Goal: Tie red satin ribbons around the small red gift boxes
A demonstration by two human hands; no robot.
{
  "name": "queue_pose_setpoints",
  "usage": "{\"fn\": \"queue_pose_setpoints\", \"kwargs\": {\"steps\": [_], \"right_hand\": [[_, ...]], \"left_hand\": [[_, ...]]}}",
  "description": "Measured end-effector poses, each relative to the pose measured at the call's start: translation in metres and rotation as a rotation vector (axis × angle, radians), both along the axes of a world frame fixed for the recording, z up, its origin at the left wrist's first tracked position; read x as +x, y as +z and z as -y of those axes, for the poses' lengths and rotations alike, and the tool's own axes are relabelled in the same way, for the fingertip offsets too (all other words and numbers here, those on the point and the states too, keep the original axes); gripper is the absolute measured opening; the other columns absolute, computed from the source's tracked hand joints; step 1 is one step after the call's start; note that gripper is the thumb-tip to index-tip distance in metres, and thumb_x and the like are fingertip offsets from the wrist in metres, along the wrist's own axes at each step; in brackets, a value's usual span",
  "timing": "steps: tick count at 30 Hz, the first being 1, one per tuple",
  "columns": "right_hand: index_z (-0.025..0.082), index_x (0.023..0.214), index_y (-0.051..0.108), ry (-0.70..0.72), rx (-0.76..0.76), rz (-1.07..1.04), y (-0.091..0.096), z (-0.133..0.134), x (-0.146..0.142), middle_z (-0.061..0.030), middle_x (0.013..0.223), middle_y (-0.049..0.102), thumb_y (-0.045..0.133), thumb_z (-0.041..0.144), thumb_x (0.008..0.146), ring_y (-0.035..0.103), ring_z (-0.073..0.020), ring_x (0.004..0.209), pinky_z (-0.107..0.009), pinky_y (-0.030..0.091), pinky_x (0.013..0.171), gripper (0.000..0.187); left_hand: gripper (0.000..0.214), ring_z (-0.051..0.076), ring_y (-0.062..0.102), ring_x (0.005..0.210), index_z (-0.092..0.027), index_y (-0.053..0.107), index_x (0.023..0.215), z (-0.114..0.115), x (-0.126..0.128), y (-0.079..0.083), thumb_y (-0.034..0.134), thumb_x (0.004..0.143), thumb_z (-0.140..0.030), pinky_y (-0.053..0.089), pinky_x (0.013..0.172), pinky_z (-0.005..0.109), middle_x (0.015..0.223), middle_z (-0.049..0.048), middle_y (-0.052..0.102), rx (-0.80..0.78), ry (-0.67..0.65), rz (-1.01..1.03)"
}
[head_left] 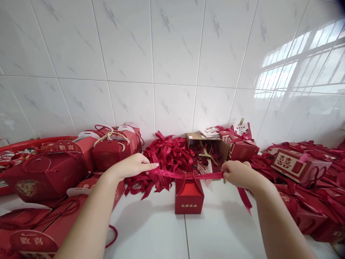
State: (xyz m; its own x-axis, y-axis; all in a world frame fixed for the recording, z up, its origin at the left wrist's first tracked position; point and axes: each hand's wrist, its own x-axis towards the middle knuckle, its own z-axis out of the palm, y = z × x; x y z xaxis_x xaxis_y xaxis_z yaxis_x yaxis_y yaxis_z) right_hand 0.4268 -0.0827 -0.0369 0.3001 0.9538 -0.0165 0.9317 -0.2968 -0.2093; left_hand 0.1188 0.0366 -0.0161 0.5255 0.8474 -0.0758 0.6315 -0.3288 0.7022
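Observation:
A small red gift box (pixel 189 201) with gold lettering stands upright on the white tiled surface between my hands. Its curved top flaps are partly up, and a bright red inside shows at the front. A red ribbon (pixel 168 173) runs across the top of the box and is stretched out to both sides. My left hand (pixel 136 166) pinches the ribbon's left side. On the other side, my right hand (pixel 237 173) is closed around the ribbon, and a loose tail (pixel 244 201) hangs below it.
Behind the box lie a heap of loose red ribbons (pixel 169 153) and an open cardboard box (pixel 223 149) holding tags and gold scissors (pixel 207 155). Larger red boxes (pixel 51 172) crowd the left. Several ribbon-tied boxes (pixel 302 167) are piled at the right. A tiled wall (pixel 175 64) rises behind.

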Motion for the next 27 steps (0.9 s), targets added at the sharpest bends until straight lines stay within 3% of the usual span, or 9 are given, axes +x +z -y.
{"fn": "queue_pose_setpoints", "kwargs": {"steps": [6,10,13,15,17,20,23,27], "right_hand": [[0.019,0.060,0.054,-0.077,0.066,0.080,0.004,0.016,0.009,-0.0058,0.065,0.064,0.046,0.024,0.080,0.055,-0.0216,0.065,-0.044,0.030,0.081,0.022],[0.019,0.051,0.049,-0.080,0.156,0.014,0.012,0.027,0.007,-0.0027,0.052,0.056,0.048,0.043,0.082,0.049,-0.0168,0.051,-0.038,0.036,0.069,0.040],[0.019,0.054,0.052,-0.043,0.284,-0.335,0.018,0.027,0.002,0.0001,0.048,0.049,0.050,0.055,0.079,0.042,-0.0123,0.042,-0.029,0.032,0.048,0.044],[0.019,0.065,0.061,0.031,0.417,-0.657,0.020,0.022,-0.003,-0.0001,0.053,0.053,0.055,0.057,0.076,0.045,-0.0115,0.043,-0.026,0.032,0.043,0.041],[0.018,0.080,0.068,0.145,0.520,-0.966,0.019,0.015,-0.008,-0.0033,0.067,0.063,0.060,0.054,0.075,0.056,-0.0141,0.057,-0.025,0.042,0.050,0.037],[0.018,0.090,0.071,0.293,0.570,-1.342,0.014,0.002,-0.017,-0.0076,0.095,0.069,0.062,0.046,0.076,0.063,-0.0199,0.089,-0.029,0.051,0.075,0.032],[0.018,0.089,0.071,0.323,0.612,-1.534,0.006,-0.008,-0.026,-0.0083,0.100,0.069,0.062,0.039,0.078,0.062,-0.0221,0.101,-0.033,0.050,0.085,0.026],[0.018,0.086,0.068,0.315,0.812,-1.547,0.000,-0.013,-0.038,-0.0052,0.091,0.070,0.069,0.030,0.072,0.066,-0.0200,0.092,-0.032,0.051,0.083,0.018]], "left_hand": [[0.054,0.009,0.017,0.045,-0.019,0.031,0.044,0.009,-0.010,0.012,0.063,0.065,-0.058,0.014,0.046,0.025,0.048,-0.0052,0.021,0.035,0.063,0.019],[0.044,0.009,0.026,0.046,-0.018,0.041,0.047,0.014,-0.012,0.018,0.065,0.071,-0.047,0.022,0.046,0.023,0.049,-0.0043,0.032,0.005,0.039,0.206],[0.032,0.009,0.037,0.051,-0.016,0.053,0.053,0.014,-0.011,0.020,0.067,0.071,-0.038,0.032,0.049,0.021,0.053,-0.0017,0.044,-0.016,0.018,0.439],[0.023,0.011,0.045,0.056,-0.016,0.062,0.061,0.014,-0.009,0.020,0.071,0.069,-0.035,0.038,0.051,0.021,0.059,0.0007,0.051,-0.057,0.038,0.622],[0.018,0.013,0.052,0.063,-0.015,0.067,0.067,0.013,-0.005,0.019,0.073,0.068,-0.033,0.043,0.053,0.021,0.067,0.0041,0.059,-0.101,0.057,0.784],[0.016,0.016,0.059,0.076,-0.015,0.071,0.071,0.012,0.003,0.017,0.070,0.071,-0.031,0.050,0.062,0.022,0.087,0.0089,0.068,-0.155,0.024,0.931],[0.015,0.018,0.063,0.085,-0.016,0.071,0.072,0.013,0.014,0.013,0.068,0.075,-0.030,0.052,0.072,0.025,0.096,0.0089,0.070,-0.224,-0.001,1.054],[0.013,0.016,0.065,0.083,-0.019,0.071,0.073,0.017,0.028,0.008,0.069,0.074,-0.031,0.051,0.070,0.023,0.089,0.0040,0.072,-0.274,0.021,1.138]]}}
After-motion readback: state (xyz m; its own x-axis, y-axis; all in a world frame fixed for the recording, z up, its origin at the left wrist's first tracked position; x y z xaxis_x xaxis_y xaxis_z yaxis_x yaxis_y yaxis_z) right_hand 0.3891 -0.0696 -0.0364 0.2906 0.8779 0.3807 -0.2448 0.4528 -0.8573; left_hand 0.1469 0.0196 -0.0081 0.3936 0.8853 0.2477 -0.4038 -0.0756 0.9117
